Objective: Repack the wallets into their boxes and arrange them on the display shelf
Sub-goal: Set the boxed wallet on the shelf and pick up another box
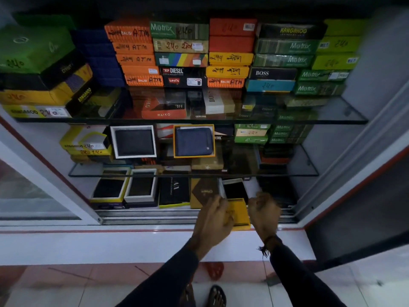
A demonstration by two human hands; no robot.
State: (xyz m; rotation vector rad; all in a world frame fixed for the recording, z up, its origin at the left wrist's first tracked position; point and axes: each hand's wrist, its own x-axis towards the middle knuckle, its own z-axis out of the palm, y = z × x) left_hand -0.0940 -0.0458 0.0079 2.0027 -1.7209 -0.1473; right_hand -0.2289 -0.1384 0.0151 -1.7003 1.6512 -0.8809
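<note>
At the bottom level of the display shelf, my left hand (pixel 213 214) grips the left side of a yellow box lid (pixel 240 214) that lies at the front edge. Just behind it stands a white open box with a black wallet (pixel 234 189) inside, tilted up. My right hand (pixel 263 210) is closed on the right edge of that white box. Other open boxes with dark wallets stand on display: a white one (pixel 134 141) and a yellow-rimmed one with a blue wallet (pixel 194 141) on the middle glass shelf.
Stacks of closed wallet boxes fill the top glass shelf (pixel 199 120). More boxed wallets (pixel 141 185) line the bottom row at left. A sliding door frame (pixel 354 162) stands at right, a glass pane at left. My feet are on the tiled floor below.
</note>
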